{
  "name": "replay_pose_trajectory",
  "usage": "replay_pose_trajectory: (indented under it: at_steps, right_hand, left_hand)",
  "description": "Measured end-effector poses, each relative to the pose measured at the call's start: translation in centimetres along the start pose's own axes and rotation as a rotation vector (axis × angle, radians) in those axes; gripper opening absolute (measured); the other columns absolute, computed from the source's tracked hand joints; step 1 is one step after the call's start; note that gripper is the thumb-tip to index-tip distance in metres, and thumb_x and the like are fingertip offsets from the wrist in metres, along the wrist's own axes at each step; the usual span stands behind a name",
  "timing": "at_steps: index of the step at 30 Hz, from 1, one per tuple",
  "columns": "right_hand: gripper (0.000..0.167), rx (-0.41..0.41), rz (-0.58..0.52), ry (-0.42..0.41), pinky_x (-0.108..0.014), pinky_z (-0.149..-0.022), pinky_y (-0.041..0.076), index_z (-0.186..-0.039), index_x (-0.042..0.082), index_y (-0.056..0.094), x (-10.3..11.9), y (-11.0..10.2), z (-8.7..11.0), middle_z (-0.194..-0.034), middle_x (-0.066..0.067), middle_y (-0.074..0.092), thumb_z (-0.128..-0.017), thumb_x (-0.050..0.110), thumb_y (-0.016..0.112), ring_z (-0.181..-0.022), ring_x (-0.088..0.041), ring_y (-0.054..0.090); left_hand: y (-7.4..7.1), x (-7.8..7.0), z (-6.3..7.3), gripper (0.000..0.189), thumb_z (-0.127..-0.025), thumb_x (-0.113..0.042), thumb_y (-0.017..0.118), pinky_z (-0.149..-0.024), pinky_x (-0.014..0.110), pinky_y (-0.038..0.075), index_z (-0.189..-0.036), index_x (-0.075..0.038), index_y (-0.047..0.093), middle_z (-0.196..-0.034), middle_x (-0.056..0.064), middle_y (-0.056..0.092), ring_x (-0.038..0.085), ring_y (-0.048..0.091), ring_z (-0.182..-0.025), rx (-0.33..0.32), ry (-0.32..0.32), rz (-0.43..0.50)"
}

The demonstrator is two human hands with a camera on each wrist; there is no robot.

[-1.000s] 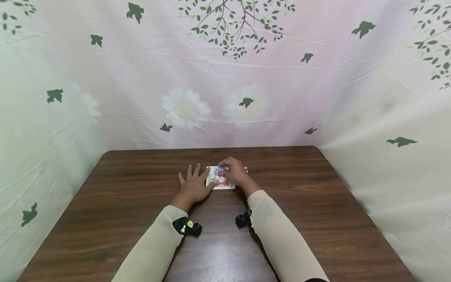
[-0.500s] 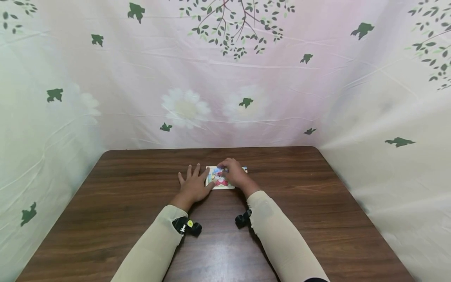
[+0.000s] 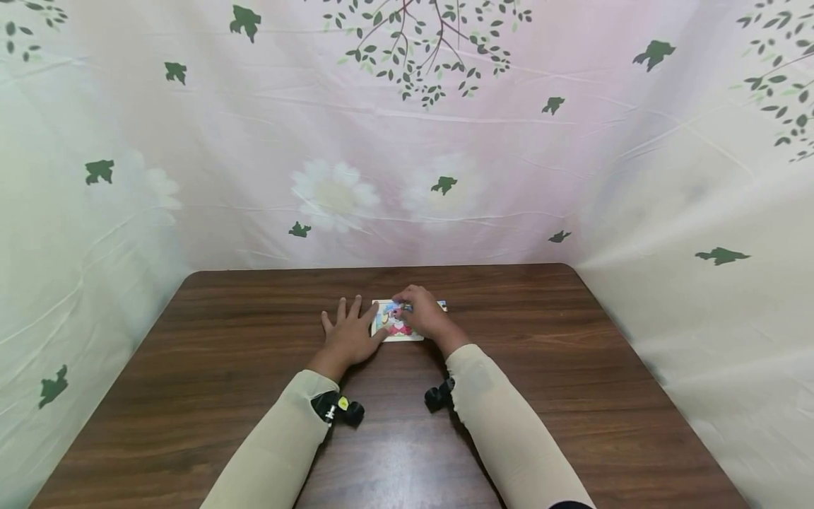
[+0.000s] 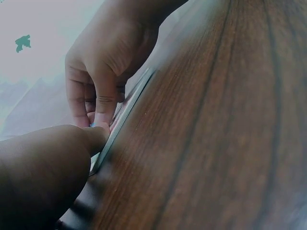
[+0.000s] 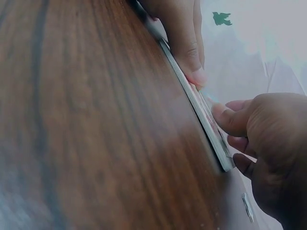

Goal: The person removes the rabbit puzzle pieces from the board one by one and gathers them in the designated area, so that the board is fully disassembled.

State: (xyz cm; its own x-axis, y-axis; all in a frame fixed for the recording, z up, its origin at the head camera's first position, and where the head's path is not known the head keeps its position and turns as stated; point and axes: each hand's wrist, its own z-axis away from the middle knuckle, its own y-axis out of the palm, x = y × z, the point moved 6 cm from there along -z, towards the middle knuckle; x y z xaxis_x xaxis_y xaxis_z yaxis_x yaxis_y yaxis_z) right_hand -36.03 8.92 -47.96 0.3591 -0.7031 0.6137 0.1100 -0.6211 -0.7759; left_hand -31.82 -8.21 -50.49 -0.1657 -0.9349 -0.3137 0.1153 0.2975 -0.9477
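Observation:
A small jigsaw puzzle board [image 3: 399,326], with a bright cartoon picture inside a white border, lies flat near the table's far edge. My left hand [image 3: 351,339] is spread flat at its left side, with the thumb and forefinger resting on the border. Over the board's right part, my right hand [image 3: 427,311] bends its fingers down and pinches a small bluish puzzle piece [image 4: 91,125] close to the surface. Its fingers cover most of that piece. In the right wrist view, the thumb of the left hand [image 5: 184,48] presses on the board's edge [image 5: 204,120].
A small flat piece [image 5: 248,207] lies on the table beside the board, partly showing past the right hand in the head view. The brown wooden table [image 3: 394,438] meets a printed cloth [image 3: 381,141] at the back and sides.
The right hand's fingers have shifted very slightly over the board. The left hand and the board stay in place.

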Motion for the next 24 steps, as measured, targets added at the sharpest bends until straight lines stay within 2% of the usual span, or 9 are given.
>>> replay_pose_trajectory:
  at_steps: [7, 13, 20, 24]
  right_hand:
    - [0.029, -0.042, -0.015, -0.031, -0.054, -0.115, 0.050, -0.132, 0.008, 0.077, -0.2, -0.4, 0.1, -0.133, -0.010, 0.069, -0.104, 0.010, 0.075, -0.134, -0.032, 0.059]
    - [0.030, -0.086, -0.057, -0.025, -0.055, -0.115, 0.050, -0.133, 0.010, 0.076, -1.4, -1.8, 1.0, -0.136, -0.009, 0.067, -0.104, 0.017, 0.076, -0.135, -0.031, 0.056]
    - [0.030, -0.163, -0.076, -0.021, -0.054, -0.110, 0.051, -0.132, 0.007, 0.077, -3.5, -3.9, 2.2, -0.134, -0.012, 0.067, -0.102, 0.013, 0.078, -0.130, -0.032, 0.056]
    - [0.031, -0.197, -0.106, -0.013, -0.056, -0.111, 0.050, -0.131, 0.006, 0.077, -4.6, -4.9, 2.7, -0.135, -0.014, 0.067, -0.100, 0.010, 0.080, -0.130, -0.034, 0.056]
  left_hand:
    - [0.1, 0.1, -0.2, 0.077, -0.109, -0.068, 0.046, -0.127, 0.084, 0.002, -0.174, -0.029, 0.033, -0.185, 0.016, 0.016, 0.050, 0.002, -0.171, 0.004, -0.001, -0.003]
    - [0.1, 0.0, 0.0, 0.077, -0.110, -0.066, 0.048, -0.127, 0.084, 0.002, -0.174, -0.027, 0.032, -0.185, 0.016, 0.016, 0.050, 0.002, -0.171, 0.005, 0.000, 0.005]
    - [0.0, -0.1, 0.1, 0.076, -0.110, -0.065, 0.048, -0.127, 0.084, -0.001, -0.174, -0.028, 0.031, -0.185, 0.016, 0.014, 0.049, 0.000, -0.171, -0.002, 0.007, 0.034]
    - [0.1, 0.0, 0.1, 0.077, -0.109, -0.066, 0.047, -0.127, 0.084, -0.001, -0.175, -0.028, 0.030, -0.185, 0.016, 0.015, 0.049, 0.001, -0.171, -0.020, 0.011, 0.049]
